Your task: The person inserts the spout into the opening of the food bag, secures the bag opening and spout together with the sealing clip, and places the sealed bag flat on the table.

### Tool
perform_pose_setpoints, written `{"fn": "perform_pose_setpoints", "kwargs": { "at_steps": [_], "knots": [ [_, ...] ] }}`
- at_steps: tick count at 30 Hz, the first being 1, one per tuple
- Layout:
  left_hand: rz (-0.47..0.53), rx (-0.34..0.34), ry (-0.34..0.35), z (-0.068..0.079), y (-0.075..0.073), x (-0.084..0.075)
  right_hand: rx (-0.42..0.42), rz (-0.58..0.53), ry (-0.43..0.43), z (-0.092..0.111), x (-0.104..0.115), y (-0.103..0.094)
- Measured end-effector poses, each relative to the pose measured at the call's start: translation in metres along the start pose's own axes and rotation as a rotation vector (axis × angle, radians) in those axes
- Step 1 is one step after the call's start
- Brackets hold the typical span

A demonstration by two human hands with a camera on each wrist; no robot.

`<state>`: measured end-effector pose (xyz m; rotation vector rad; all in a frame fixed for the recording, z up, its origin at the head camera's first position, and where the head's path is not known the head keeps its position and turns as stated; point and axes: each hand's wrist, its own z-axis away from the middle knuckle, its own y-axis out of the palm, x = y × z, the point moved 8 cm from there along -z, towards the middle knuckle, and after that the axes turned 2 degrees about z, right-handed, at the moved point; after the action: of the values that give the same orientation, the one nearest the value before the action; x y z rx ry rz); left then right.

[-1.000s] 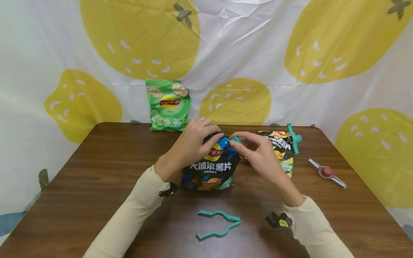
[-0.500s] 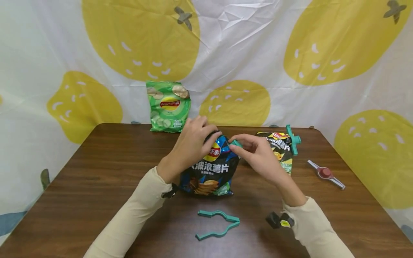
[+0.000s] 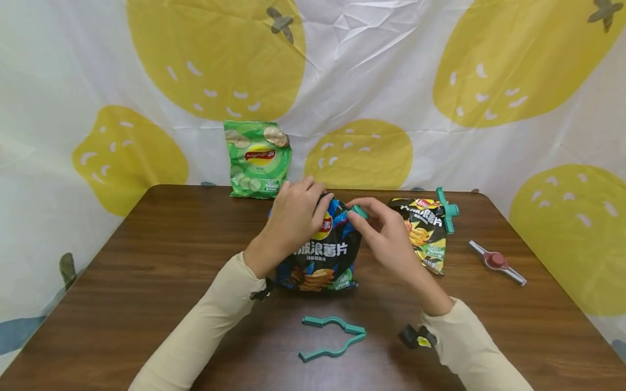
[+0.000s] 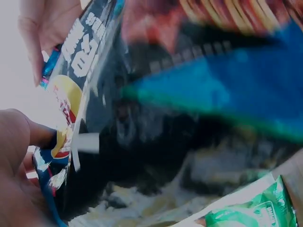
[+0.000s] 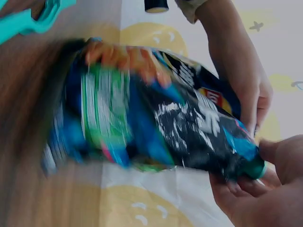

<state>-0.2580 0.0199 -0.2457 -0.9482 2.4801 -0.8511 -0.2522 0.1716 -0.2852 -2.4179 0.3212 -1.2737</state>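
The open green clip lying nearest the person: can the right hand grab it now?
Probably not: the right hand pinches another green clip at the top of the black chip bag. Nothing covers the open clip, though.

Hands (image 5: 274, 194) (image 5: 248, 92) hold a bag (image 5: 182, 125) and, apparently, a clip (image 5: 256, 168).

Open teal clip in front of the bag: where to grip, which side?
I'd pinch the open teal clip at its joined end, from above on the person's right, once the right hand is free: it lies flat, that end pointing right, opening out to the left.
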Motion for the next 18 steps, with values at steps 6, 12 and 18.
{"fn": "perform_pose_setpoints", "kwargs": {
  "at_steps": [6,12,18],
  "knots": [
    [-0.017,-0.006,-0.010,0.001,0.001,-0.002,-0.090,-0.082,-0.020,0.001,-0.002,0.002],
    [-0.083,0.003,0.012,0.000,0.002,-0.003,-0.147,-0.085,-0.051,0.004,-0.004,0.005],
    [-0.104,0.122,0.196,0.002,0.006,-0.021,-0.153,-0.086,-0.090,0.003,-0.003,0.002]
  ]
}}
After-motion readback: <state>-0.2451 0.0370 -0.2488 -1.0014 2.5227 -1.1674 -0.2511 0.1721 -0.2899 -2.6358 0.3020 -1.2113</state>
